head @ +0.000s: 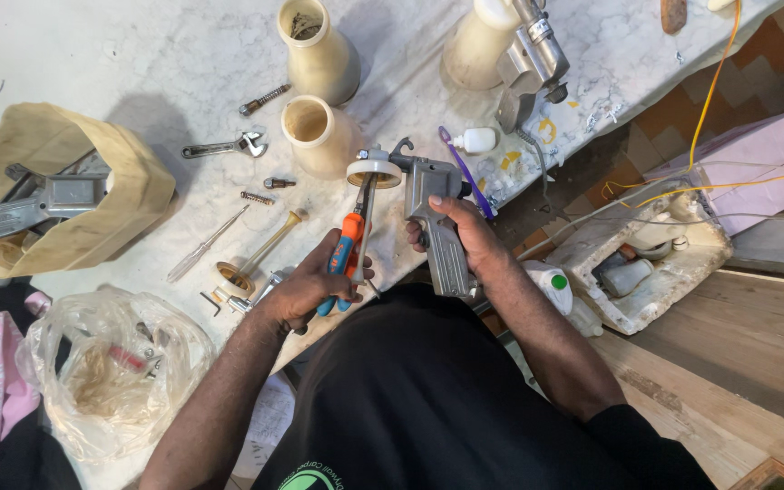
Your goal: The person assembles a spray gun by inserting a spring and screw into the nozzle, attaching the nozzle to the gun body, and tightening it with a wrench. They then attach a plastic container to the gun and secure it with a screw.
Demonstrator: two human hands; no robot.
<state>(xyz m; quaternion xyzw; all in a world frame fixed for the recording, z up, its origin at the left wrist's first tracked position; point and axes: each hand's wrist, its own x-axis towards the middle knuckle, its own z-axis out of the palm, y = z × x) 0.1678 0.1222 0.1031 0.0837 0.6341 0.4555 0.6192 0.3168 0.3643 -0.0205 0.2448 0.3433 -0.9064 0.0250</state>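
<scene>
Over the table (138, 54) edge, the right hand (465, 231) is clutching the grey spray gun (436, 218) while the left hand (319, 286), squeezing orange-handled pliers (352, 245), is biting its round cap (374, 169), which could slip, dropping parts.

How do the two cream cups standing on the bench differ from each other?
The far cup has dark residue showing inside its mouth; the near cup looks clean inside. The far cup stands alone near a loose screw part; the near cup sits right beside the spray gun held in the right hand. Both are cream, upright and open-topped.
</scene>
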